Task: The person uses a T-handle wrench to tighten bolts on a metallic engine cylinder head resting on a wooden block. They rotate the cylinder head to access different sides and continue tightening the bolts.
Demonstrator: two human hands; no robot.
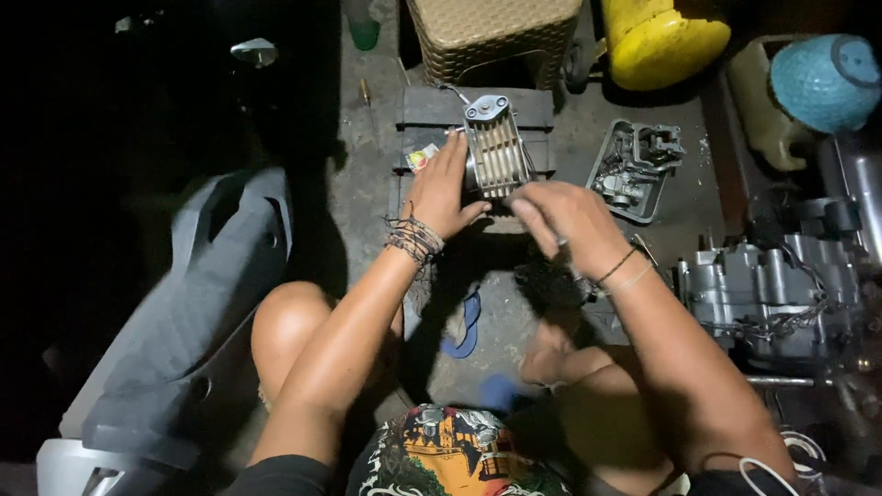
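Finned engine cylinder [497,152] on wooden block [432,107], far centre.
Left hand [441,188] steadies its side; right hand [565,220] half-curled beside, grip unclear.

The finned engine cylinder [497,149] looks like cast metal, pale grey and matt, its ribs dull with grime. The left hand [443,188] on it wears thin cord bracelets [413,239] of dark braided thread. The slatted board [432,110] beneath is rough, dark wood. The engine case [767,294] is bare metal too, greyish and slightly shiny on its edges, as is the cylinder head [634,170]. The body panel [184,312] is smooth grey plastic with a soft sheen. The basket [487,32] is woven wicker, the yellow container [666,37] glossy plastic, the floor [367,174] rough concrete.
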